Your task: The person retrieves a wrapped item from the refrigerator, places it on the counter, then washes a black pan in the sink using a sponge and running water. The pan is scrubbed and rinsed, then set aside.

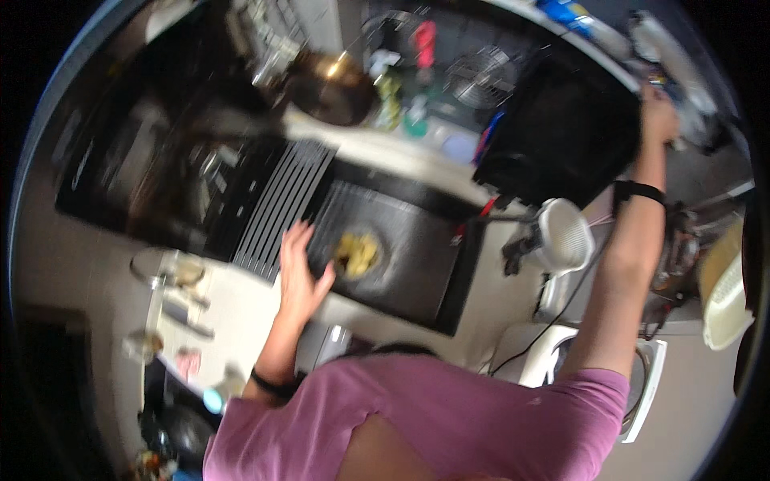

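My left hand (301, 270), fingers spread and holding nothing, hovers over the near left edge of a dark kitchen sink (415, 234). Pale yellow food pieces (356, 255) lie together in the sink basin, to the right of that hand. Far to the upper right, my right hand (659, 117) reaches past a large black panel (565, 126), its fingers by the panel's far right edge and some blurred small items. Whether it grips anything cannot be made out. Both wrists wear black bands.
A black ribbed drainboard (286, 207) adjoins the sink. Behind stand a metal pot (331, 87) and bottles. A white perforated basket (564, 235) is right of the sink, with a dark cord nearby. Knives (186, 318) lie on the left counter. A yellowish basket (728, 300) is far right.
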`<state>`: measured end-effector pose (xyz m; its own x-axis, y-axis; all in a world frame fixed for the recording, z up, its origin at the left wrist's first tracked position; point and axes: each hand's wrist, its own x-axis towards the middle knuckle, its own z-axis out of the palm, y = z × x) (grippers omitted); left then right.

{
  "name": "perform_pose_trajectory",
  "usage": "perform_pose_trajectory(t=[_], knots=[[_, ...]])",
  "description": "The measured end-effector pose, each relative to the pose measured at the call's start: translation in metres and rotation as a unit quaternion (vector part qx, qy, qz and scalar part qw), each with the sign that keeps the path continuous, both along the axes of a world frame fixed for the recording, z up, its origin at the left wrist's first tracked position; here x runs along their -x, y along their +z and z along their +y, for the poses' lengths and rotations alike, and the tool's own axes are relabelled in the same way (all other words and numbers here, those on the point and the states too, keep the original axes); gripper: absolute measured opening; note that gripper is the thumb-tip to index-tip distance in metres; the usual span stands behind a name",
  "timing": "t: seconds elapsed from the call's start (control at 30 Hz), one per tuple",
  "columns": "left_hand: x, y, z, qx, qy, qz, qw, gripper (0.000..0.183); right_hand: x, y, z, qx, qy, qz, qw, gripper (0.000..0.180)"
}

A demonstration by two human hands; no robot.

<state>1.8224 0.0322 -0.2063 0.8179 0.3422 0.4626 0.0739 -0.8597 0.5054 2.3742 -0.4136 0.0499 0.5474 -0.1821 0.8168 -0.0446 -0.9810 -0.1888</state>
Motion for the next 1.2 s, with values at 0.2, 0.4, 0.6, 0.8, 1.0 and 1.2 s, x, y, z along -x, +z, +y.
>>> perform_pose_trajectory(t=[0.2,0.4,0.6,0.8,1.0,1.2], knots=[[0.004,-0.063,0.044,0.080,0.073,0.157,0.982,0.057,0.097,-0.027,0.027,-0.161,0.133,-0.130,0.969,0.065],[-0.047,-0.198,0.078,0.123,0.094,0.389,0.908,0.047,0.291,-0.095,0.113,-0.345,0.484,0.061,0.802,0.021],[-0.084,-0.257,0.071,0.301,0.097,0.426,0.848,0.038,0.389,-0.130,0.114,-0.426,0.453,0.167,0.765,0.013],[-0.083,-0.251,0.065,0.283,0.094,0.311,0.903,0.049,0.438,-0.178,0.076,-0.463,0.396,0.200,0.767,0.012],[-0.117,-0.243,0.097,0.406,0.096,0.175,0.892,0.015,0.481,-0.207,0.037,-0.519,0.337,0.194,0.761,0.012],[-0.116,-0.186,0.104,0.523,0.058,0.091,0.846,0.018,0.499,-0.238,0.021,-0.545,0.332,0.225,0.736,0.009]])
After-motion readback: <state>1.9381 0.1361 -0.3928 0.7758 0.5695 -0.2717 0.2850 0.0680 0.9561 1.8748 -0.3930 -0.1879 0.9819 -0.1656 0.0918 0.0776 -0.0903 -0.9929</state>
